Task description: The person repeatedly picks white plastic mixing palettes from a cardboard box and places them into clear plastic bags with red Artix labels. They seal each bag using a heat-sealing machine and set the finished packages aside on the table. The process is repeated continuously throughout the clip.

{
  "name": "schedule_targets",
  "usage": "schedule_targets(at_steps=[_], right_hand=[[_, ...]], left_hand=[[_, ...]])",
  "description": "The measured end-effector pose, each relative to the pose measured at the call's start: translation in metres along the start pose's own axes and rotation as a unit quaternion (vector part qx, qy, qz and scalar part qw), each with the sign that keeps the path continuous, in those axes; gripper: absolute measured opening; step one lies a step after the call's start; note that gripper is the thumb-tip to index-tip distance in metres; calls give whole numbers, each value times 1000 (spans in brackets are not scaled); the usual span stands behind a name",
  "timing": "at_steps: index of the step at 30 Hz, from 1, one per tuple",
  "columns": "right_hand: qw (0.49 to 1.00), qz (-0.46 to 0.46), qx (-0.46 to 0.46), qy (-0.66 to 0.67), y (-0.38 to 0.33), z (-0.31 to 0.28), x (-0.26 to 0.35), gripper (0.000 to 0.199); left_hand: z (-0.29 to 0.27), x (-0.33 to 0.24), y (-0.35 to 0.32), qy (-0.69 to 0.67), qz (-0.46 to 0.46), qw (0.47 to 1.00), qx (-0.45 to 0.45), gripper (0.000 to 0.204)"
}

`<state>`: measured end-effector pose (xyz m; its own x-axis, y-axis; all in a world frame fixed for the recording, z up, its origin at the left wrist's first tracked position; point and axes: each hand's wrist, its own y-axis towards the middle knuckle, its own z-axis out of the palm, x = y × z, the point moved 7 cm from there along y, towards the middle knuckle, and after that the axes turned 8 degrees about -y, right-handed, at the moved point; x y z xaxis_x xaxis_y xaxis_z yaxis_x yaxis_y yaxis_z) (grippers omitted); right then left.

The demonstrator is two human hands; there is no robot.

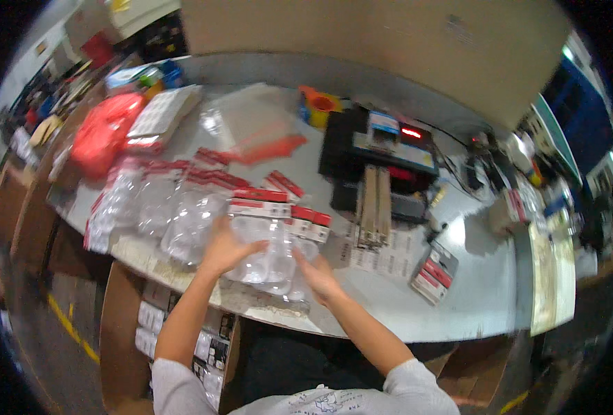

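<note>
A clear plastic blister pack [268, 250] with a red and white card top lies near the front edge of the grey table [472, 290]. My left hand [221, 249] rests flat against its left side. My right hand [318, 275] presses its right side, fingers spread. Both hands touch the pack from opposite sides. More clear packs with red card tops [182, 207] lie in a row to the left, overlapping each other. The picture is blurred, so the exact grip is hard to make out.
A black machine with a lit red display [389, 149] stands behind the packs. A red bag [102, 131] and white trays [160, 114] lie far left. A small red and white box [432, 273] sits right. An open cardboard box [154, 332] stands below the table.
</note>
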<state>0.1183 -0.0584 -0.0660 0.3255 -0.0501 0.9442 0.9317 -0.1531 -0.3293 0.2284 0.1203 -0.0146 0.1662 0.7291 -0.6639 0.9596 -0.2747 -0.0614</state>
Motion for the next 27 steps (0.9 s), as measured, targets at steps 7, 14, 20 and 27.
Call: schedule_targets(at_steps=[7, 14, 20, 27], right_hand=[[970, 49, -125, -203, 85, 70, -4, 81], [924, -306, -174, -147, -47, -24, 9, 42], [786, -88, -611, -34, -416, -229, -179, 15], [555, 519, -617, -205, -665, -224, -420, 51]], left_hand=[[-37, -5, 22, 160, 135, 967, -148, 94], [58, -51, 9, 25, 327, 944, -46, 87], [155, -138, -67, -2, 401, 913, 74, 85], [194, -169, -88, 33, 350, 930, 112, 83]])
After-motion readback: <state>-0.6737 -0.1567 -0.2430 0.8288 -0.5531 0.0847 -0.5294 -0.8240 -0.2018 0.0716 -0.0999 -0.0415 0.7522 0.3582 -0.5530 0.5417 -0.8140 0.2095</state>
